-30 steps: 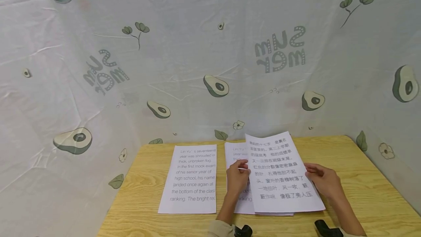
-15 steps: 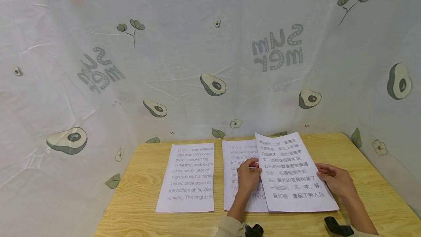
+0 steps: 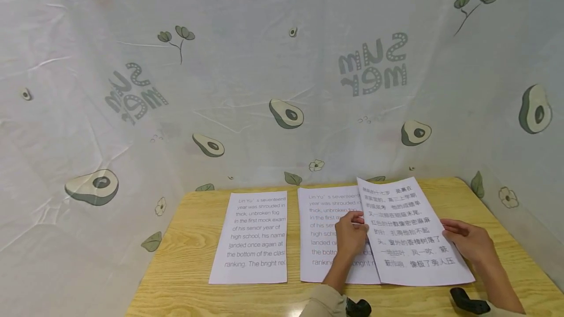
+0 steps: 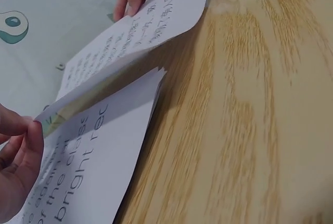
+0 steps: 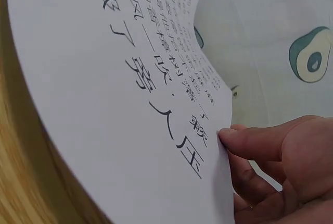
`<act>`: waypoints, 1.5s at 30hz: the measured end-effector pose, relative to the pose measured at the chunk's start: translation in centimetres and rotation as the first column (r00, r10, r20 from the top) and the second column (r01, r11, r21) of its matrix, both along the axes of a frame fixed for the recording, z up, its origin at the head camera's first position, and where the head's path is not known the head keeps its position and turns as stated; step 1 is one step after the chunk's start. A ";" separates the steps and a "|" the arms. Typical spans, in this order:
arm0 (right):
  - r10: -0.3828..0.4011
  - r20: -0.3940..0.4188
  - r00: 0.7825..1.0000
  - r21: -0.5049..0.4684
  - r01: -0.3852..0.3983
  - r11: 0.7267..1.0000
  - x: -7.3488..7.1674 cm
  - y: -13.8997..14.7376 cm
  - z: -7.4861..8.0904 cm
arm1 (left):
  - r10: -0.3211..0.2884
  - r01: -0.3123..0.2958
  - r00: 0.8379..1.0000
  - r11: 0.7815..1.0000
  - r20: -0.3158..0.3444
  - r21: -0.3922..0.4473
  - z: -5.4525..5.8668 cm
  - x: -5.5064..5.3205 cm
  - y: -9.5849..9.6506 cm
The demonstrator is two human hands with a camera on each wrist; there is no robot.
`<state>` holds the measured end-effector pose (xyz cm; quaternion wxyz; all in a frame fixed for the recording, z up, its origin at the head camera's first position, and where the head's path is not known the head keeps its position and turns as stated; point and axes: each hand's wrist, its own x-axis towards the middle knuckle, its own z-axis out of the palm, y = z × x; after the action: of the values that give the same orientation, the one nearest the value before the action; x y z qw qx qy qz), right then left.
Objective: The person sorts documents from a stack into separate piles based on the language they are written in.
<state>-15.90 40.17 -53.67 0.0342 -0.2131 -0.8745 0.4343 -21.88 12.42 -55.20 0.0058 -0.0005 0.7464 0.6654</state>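
A sheet of paper (image 3: 410, 238) printed with Chinese characters is held up between both hands, bowed and lifted above the table in the left wrist view. My left hand (image 3: 351, 234) pinches its left edge between thumb and fingers. At the opposite edge my right hand (image 5: 281, 166) pinches the sheet, thumb on the printed face. Beneath and to the left lies a stack of paper (image 3: 319, 238) with English text, its right side covered by the held sheet and left hand. The stack's layered corner (image 4: 151, 86) shows in the left wrist view.
Another English-printed sheet (image 3: 253, 238) lies flat to the left on the wood-grain table (image 3: 185, 248). Behind the table hangs a pale curtain (image 3: 246, 82) with avocado prints. Black wrist mounts (image 3: 468, 301) sit near the table's front edge.
Both hands have moved right with the Chinese-printed sheet, uncovering more of the English-printed stack beneath. The left sheet stays in place on the table; the head view has shifted slightly.
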 end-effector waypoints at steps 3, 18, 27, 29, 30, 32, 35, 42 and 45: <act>-0.005 0.012 1.000 -0.016 0.006 1.000 0.0 1.0 -0.2 | 0.007 -0.007 1.000 1.000 0.010 0.008 0.0 0.2 0.7; 0.147 0.051 0.988 0.028 -0.149 0.988 0.3 5.3 -0.2 | -0.016 0.015 1.000 0.996 -0.014 -0.084 -0.3 0.7 3.2; 0.135 0.050 0.990 0.064 -0.138 0.988 -0.2 5.7 -0.7 | -0.036 0.033 0.999 0.982 -0.012 -0.186 -0.5 0.6 4.1; 0.143 0.056 0.988 0.064 -0.147 0.987 -0.2 5.8 -0.8 | -0.039 0.039 0.999 0.978 0.001 -0.207 -0.5 0.5 4.1; 0.144 0.062 0.988 0.066 -0.148 0.987 -0.2 5.8 -0.8 | -0.039 0.040 0.999 0.975 0.006 -0.219 -0.5 0.5 4.2; 0.137 0.069 0.988 0.071 -0.142 0.987 -0.1 5.7 -0.9 | -0.042 0.044 0.999 0.972 0.014 -0.232 -0.6 0.5 4.2; 0.102 0.073 0.992 0.075 -0.108 0.991 -0.1 5.4 -1.1 | -0.042 0.044 0.999 0.969 0.012 -0.243 -0.7 0.4 4.2; 0.068 0.068 0.995 0.133 -0.077 0.988 -0.3 4.8 -0.9 | -0.038 0.033 0.999 0.970 -0.019 -0.242 -0.6 0.4 4.2; 0.083 0.098 0.992 0.189 -0.101 0.977 -0.2 4.9 -0.4 | -0.034 0.022 0.999 0.965 -0.040 -0.263 -0.4 0.5 4.1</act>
<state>-16.07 45.10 -54.07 -0.0047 -0.1874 -0.9222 0.3382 -21.42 16.56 -55.65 -0.0015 0.0240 0.8279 0.5604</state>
